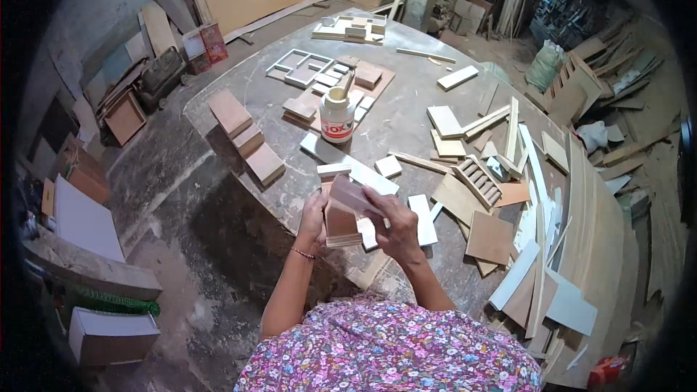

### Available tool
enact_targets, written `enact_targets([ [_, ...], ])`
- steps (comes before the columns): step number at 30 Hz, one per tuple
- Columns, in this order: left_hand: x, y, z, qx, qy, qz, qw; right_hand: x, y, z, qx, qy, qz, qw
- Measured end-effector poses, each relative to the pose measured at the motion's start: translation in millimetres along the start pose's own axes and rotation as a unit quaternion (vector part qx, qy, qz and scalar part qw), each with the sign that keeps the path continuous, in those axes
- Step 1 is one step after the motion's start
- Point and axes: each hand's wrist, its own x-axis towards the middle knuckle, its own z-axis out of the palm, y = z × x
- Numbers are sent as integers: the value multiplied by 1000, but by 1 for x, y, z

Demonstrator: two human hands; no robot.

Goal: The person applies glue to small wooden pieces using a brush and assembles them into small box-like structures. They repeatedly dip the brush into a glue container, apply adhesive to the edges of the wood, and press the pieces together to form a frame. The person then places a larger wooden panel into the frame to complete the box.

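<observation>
Near the table's front edge, my left hand [314, 219] is closed on the side of a small boxy wooden block [341, 223] with layered pale edges at its bottom. My right hand [398, 226] grips a flat reddish-brown wooden piece [351, 193], which lies tilted across the block's top. Whether the two pieces are joined cannot be made out. White-painted wood strips [372, 178] and a white block [422, 219] lie just beyond and beside my hands. Farther back stands an open white glue bottle [337, 120] with a brush handle [350, 83] sticking out.
Three brown wooden blocks [247, 138] sit in a row to the left. A white compartment frame [301, 67] lies behind the bottle. On the right are a slatted wooden piece [477, 181], a square board [488, 237] and piled offcuts [541, 276]. Cartons [115, 337] stand at lower left.
</observation>
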Motion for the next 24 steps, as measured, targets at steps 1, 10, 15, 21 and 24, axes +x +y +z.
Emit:
enact_targets([
  [1,-1,6,4,52,5,5,999,1,-1,1,-20,-38,24,999],
  [10,7,-3,-11,38,-46,-14,998,-5,-11,9,-39,-44,72,996],
  [15,13,-6,-24,-11,-59,-39,997,-11,-15,15,-3,30,80,996],
  [21,22,-6,-42,12,-39,-34,999,-10,-22,24,19,12,132,991],
  [24,22,4,-47,-18,-53,-71,996,-8,-21,35,30,43,126,991],
])
